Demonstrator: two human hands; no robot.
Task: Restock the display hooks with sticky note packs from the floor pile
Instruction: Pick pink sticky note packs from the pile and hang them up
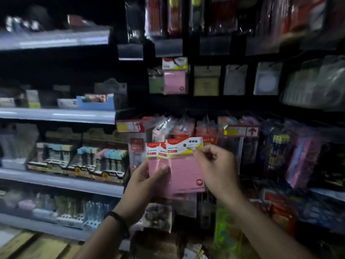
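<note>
My left hand (147, 181) grips a small fan of pink sticky note packs (158, 161) from below, thumb across the front. My right hand (214, 165) pinches the header card of the front pink pack (186, 174), which overlaps the others. Higher up on the dark peg wall, one matching pink pack (175, 81) hangs on a display hook in the middle row. The hook itself is barely visible in the dim light. The floor pile is not in view.
Other note packs (206, 81) hang to the right of the pink one. A lower hook row holds crowded packets with red arrow price tags (242, 130). Shelves of small bottles (80, 159) stand at left. A wooden floor (37, 245) shows bottom left.
</note>
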